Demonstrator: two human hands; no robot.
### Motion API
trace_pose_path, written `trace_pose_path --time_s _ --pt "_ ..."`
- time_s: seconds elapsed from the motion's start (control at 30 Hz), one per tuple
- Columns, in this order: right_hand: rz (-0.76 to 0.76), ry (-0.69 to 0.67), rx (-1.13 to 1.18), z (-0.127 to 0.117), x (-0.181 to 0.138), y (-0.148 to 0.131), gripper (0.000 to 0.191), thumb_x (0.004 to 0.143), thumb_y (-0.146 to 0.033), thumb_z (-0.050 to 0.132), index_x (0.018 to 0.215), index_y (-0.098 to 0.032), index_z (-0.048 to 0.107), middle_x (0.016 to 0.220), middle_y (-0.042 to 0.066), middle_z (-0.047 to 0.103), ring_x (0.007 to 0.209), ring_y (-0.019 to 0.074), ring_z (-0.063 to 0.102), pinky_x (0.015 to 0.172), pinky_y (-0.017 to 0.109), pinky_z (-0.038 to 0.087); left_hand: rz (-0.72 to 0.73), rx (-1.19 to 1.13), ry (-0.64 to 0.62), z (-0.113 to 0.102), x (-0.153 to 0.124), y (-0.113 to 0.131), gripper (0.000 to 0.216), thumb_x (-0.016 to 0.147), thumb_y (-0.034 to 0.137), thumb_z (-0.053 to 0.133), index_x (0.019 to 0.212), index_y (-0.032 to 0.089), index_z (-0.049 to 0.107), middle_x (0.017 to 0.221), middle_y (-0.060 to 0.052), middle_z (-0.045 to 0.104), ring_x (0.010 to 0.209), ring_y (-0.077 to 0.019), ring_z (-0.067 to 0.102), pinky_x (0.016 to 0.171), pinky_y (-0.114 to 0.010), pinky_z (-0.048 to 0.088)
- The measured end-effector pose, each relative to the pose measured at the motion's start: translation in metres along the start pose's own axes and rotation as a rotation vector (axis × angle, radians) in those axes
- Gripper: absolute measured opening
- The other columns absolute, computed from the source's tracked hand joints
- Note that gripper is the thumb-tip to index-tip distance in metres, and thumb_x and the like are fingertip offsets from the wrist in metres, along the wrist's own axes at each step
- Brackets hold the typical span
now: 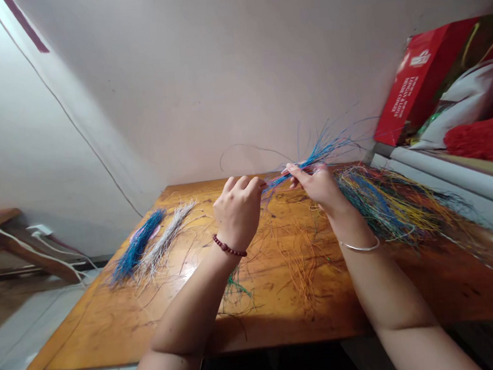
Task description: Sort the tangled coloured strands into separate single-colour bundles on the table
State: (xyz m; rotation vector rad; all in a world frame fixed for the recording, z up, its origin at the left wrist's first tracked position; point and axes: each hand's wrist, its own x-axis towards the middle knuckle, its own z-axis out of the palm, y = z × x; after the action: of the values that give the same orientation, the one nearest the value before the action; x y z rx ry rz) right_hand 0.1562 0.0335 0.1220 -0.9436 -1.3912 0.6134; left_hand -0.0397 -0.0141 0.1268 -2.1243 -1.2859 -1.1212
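Observation:
My left hand and my right hand are raised over a wooden table, both pinched on one thin bundle of blue wires. The left fingers grip its near end, the right fingers grip its middle, and the far ends fan out toward the wall. A big tangled heap of mixed-colour wires lies just right of my right wrist. At the table's left lie a sorted blue wire bundle and a white wire bundle side by side.
Loose orange wires and a few green strands are scattered under my forearms. A red box and red cloth sit on a shelf at right. The wall stands just behind the table. A white cable trails at left.

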Motion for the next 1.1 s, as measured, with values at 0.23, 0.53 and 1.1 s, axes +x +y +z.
trace_pose_path --time_s 0.23,0.53,1.1 --pt "-0.039 0.182 -0.017 -0.038 0.014 0.001 0.031 0.082 -0.044 0.071 0.07 -0.015 0.069 0.071 0.005 0.071 0.051 0.0085 0.057 0.05 0.021 0.049 -0.045 -0.004 0.06 -0.012 0.004 -0.012 0.02 0.101 0.035 0.055 0.092 0.027 0.071 0.089 -0.002 0.073 0.086 -0.022 0.056 0.063 -0.033 0.037" --pt "-0.027 0.373 -0.039 -0.078 0.023 -0.007 0.029 0.083 -0.04 0.073 0.071 -0.014 0.067 0.068 0.004 0.068 0.046 0.0064 0.053 0.045 0.018 0.047 -0.152 -0.034 0.161 -0.034 0.012 -0.033 0.017 0.096 0.035 0.059 0.088 0.029 0.073 0.087 -0.003 0.073 0.087 -0.0242 0.059 0.071 -0.035 0.04" --pt "-0.034 0.521 -0.013 -0.106 0.025 -0.003 0.02 0.08 -0.032 0.072 0.069 -0.016 0.068 0.071 0.006 0.068 0.048 0.009 0.054 0.045 0.022 0.047 -0.251 -0.031 0.258 -0.037 0.014 -0.063 0.017 0.093 0.037 0.062 0.087 0.029 0.075 0.08 -0.005 0.069 0.08 -0.0233 0.057 0.069 -0.034 0.038"
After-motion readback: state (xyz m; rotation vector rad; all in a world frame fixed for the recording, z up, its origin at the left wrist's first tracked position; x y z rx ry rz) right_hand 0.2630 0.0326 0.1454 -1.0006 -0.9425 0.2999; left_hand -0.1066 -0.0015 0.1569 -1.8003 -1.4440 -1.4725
